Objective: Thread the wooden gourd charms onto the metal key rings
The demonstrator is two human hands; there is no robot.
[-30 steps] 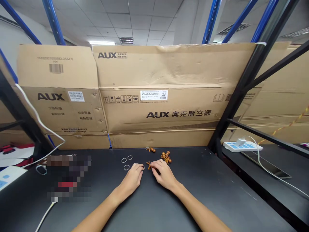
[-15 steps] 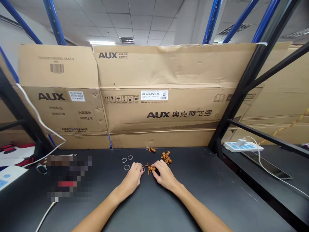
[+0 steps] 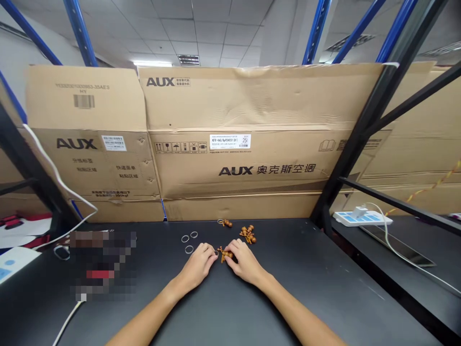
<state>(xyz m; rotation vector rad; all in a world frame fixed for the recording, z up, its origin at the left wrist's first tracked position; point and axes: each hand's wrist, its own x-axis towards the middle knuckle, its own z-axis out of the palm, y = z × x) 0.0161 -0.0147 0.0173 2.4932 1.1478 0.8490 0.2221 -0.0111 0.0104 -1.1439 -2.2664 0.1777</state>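
Observation:
My left hand [image 3: 199, 263] rests on the black table [image 3: 298, 288], its fingertips at a small metal ring [image 3: 216, 253]. My right hand [image 3: 245, 263] pinches an orange-brown wooden bead charm [image 3: 226, 254] between the hands, its fingers around the charm's right end. Several loose metal rings [image 3: 189, 249] lie left of my left hand. A cluster of similar bead charms [image 3: 248, 234] sits beyond my right hand, and a smaller charm on a ring [image 3: 225, 223] lies near the table's far edge.
AUX cardboard boxes [image 3: 266, 168] stand along the table's far edge. A pixelated patch [image 3: 103, 264] covers something on the table's left. A white power strip [image 3: 362, 219] sits on a lower surface to the right, beyond a black rack post [image 3: 360, 134].
The bead charm has moved down and right, closer to my right hand. Both hands have drawn closer together around it, and the small ring has shifted slightly right with my left fingertips.

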